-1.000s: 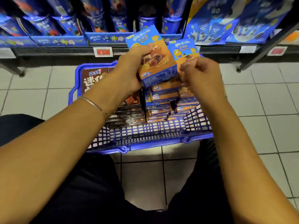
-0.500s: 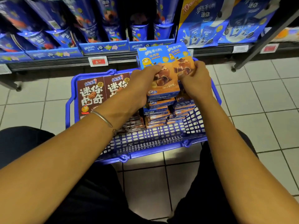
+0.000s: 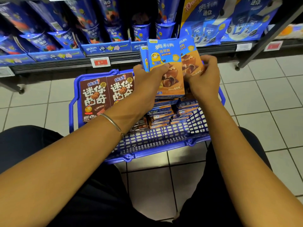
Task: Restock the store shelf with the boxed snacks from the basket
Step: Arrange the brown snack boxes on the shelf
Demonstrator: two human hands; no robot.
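Store aisle with a pale tiled floor (image 3: 262,99), and a low shelf (image 3: 65,65) crammed with blue snack tubs and bags, red price tag (image 3: 100,62) on the rail. Sitting on the floor right in front of it is the blue basket (image 3: 147,143), loaded up: brown cookie boxes (image 3: 95,97) standing on the left, flat stacks of orange boxes (image 3: 162,112) on the right.

Both hands are up over the basket with stock in them. The left hand (image 3: 147,79) is wrapped round the front orange box (image 3: 165,53), thumb across its face, and there looks to be another box tucked behind it. The right hand (image 3: 205,77) has its fingers curled round a second orange box (image 3: 190,53) just beside and partly behind the first. All of it is held upright, clear of the stacks, just short of the shelf rail.

Handling-wise I'd guess these are light, thin cardboard cartons, stiff enough to hold shape but easy to dent at the corners, and the glossy print probably makes them slide against each other when bunched. Best grip is across the narrow sides near the lower half, squeezing gently, not pinching a top flap
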